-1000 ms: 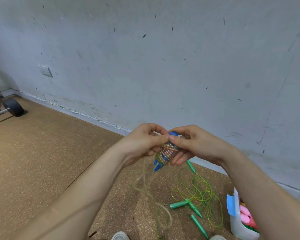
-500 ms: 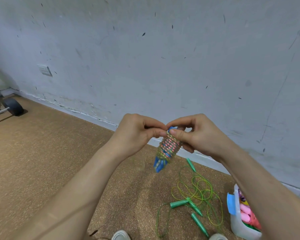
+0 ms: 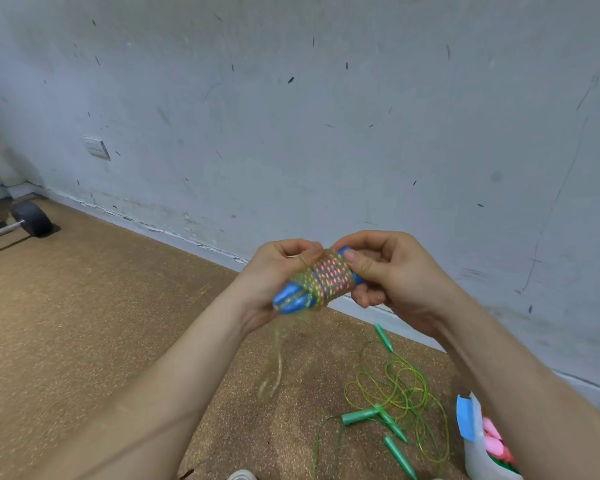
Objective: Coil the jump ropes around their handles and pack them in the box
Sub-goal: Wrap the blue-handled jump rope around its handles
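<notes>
A pair of blue handles [image 3: 291,299] is wrapped in multicoloured rope [image 3: 329,278], held in front of me above the floor. My left hand [image 3: 278,271] pinches the rope at the top of the coil. My right hand [image 3: 392,271] grips the far end of the handles with thumb and fingers. A loose blurred tail of rope [image 3: 274,362] hangs below the bundle. Green jump ropes [image 3: 395,393] with green handles [image 3: 359,416] lie tangled on the floor. The white box [image 3: 478,455] at the lower right holds pink handles [image 3: 494,441].
A grey scuffed wall runs behind my hands, with a socket [image 3: 96,147] at the left. A dumbbell [image 3: 32,218] lies on the cork floor [image 3: 84,306] at the far left. The toe of a white shoe [image 3: 241,475] shows at the bottom edge.
The wrapped bundle has tilted from hanging steeply to lying more level. The loose rope tail swings below it again after being out of sight half a second ago.
</notes>
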